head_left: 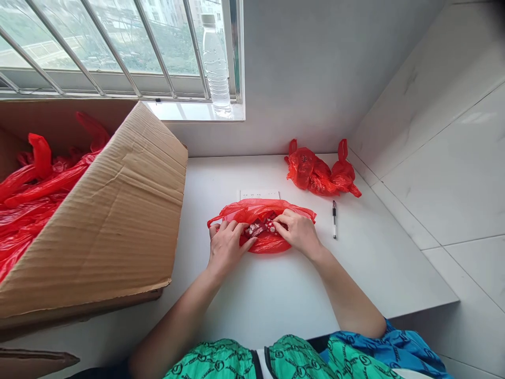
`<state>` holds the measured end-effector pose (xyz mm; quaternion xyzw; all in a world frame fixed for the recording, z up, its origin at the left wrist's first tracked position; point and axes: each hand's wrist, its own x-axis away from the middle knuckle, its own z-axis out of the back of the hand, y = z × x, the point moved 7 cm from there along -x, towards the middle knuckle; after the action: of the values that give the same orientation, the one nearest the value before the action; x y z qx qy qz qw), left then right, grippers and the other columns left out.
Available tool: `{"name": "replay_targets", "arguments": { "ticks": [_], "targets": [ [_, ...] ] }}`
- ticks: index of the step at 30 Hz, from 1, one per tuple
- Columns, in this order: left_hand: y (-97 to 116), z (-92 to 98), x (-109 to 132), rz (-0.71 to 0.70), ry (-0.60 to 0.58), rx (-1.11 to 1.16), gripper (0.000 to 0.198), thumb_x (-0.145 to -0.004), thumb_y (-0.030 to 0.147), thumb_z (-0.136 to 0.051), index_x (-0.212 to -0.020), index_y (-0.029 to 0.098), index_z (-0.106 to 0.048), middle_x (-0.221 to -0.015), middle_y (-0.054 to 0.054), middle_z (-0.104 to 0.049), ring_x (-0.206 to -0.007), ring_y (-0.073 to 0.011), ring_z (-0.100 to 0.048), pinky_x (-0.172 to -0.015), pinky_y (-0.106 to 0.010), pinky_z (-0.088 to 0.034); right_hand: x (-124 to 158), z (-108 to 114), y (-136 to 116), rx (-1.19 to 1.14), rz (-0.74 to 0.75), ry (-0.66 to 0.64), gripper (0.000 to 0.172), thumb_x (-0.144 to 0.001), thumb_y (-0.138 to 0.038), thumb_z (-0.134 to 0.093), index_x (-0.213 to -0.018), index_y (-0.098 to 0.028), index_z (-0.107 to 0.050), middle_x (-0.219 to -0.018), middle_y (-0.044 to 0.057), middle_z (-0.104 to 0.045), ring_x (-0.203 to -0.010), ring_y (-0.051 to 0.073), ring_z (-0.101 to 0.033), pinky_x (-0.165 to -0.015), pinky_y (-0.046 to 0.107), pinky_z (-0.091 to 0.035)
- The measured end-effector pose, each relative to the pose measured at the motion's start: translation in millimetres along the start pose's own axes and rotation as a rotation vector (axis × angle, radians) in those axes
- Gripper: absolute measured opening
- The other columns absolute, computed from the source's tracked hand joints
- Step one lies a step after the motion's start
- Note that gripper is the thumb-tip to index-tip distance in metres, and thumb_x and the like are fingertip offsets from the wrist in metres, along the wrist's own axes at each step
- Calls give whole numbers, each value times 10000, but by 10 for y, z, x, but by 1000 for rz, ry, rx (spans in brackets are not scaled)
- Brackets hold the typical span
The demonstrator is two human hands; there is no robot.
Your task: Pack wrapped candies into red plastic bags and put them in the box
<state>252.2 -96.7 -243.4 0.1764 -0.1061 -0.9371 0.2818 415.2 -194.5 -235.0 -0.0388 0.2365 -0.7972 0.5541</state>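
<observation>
The left hand [226,248] and right hand [299,232] sit close together on small dark red packets [255,229] in the open mouth of a red plastic bag [262,210]. I can't tell if they grip. The packets are not fully in. More red bags [35,192] lie in a cardboard box [98,210].

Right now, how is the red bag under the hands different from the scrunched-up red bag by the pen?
The spread bag lies open, but the scrunched bag is bunched in a heap. The spread bag holds dark red packets; the scrunched bag shows none. The left hand and right hand touch the spread bag, not the scrunched bag. Both bags are thin red plastic on the white counter.
</observation>
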Motion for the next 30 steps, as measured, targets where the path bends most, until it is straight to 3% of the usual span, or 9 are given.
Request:
{"name": "replay_targets", "arguments": {
  "ticks": [7, 11, 14, 16, 19, 22, 24, 28, 30],
  "targets": [
    [-47, -33, -11, 53, -31, 124, 240, -829, 385, -688, -961, 227, -564, -945, -39, -698, -895, -242, -617, -903, -432, -334, -46, -24, -161, 141, 163, 139, 183, -966, -287, -537, -1055, -218, -682, -1025, 77, -696, -1018, 249, -559, -840, 380, -403],
    [-102, 35, -23, 56, 16, 202, 158, -887, 333, -604, -838, 218, -506, -815, 14, -660, -769, -174, -598, -931, -401, -337, -116, -171, -212, 150, 202, 74, 190, -972, -258, -514, -1063, -210, -673, -1028, 74, -696, -969, 243, -545, -828, 374, -421],
    [-97, 128, -33, 6, 113, 192, 91, -861, 165, -567, -817, 219, -509, -796, 24, -644, -778, -160, -593, -970, -390, -326, -164, -255, -189, 177, 171, 39, 177, -909, -196, -557, -1040, -207, -676, -951, 78, -695, -929, 256, -529, -781, 365, -438],
    [-70, 163, -32, -20, 161, 167, 170, -818, 58, -524, -833, 225, -551, -840, 12, -656, -844, -167, -611, -983, -389, -322, -182, -290, -185, 189, 157, 33, 217, -864, -153, -575, -1047, -209, -677, -934, 75, -695, -925, 262, -525, -763, 363, -444],
    [-1, 160, -27, -56, 158, 144, 286, -862, 41, -466, -932, 256, -641, -963, -14, -688, -933, -181, -632, -986, -398, -327, -185, -282, -209, 189, 173, 50, 190, -872, -162, -574, -1016, -209, -689, -986, 70, -704, -940, 261, -541, -781, 368, -449],
    [52, 187, -19, -96, 133, 156, 318, -904, 75, -456, -1024, 278, -670, -1062, -18, -700, -980, -192, -636, -976, -398, -344, -150, -94, -219, 115, 223, 133, 197, -950, -237, -541, -1077, -216, -690, -1087, 57, -713, -980, 239, -575, -846, 369, -441],
    [15, 297, -13, -66, 208, 154, 291, -915, 107, -473, -1049, 271, -673, -1121, -30, -685, -1031, -205, -621, -967, -391, -366, -99, 154, -135, 60, 208, 232, 223, -985, -270, -512, -1117, -223, -686, -1083, 49, -724, -980, 219, -599, -883, 367, -432],
    [-190, 550, 27, 83, 419, 114, 267, -932, 267, -542, -1181, 240, -634, -1283, -89, -595, -1162, -263, -549, -995, -413, -400, 96, 703, 261, 31, 60, 474, 246, -988, -330, -508, -1070, -209, -707, -1025, 59, -736, -944, 211, -630, -901, 360, -444],
    [-317, 582, 51, 153, 434, 126, 379, -921, 338, -565, -1281, 221, -574, -1351, -112, -542, -1199, -282, -524, -1020, -438, -407, 189, 826, 501, 17, -44, 494, 266, -981, -358, -503, -1050, -210, -714, -983, 55, -736, -872, 196, -645, -817, 329, -470]
  ]
}}
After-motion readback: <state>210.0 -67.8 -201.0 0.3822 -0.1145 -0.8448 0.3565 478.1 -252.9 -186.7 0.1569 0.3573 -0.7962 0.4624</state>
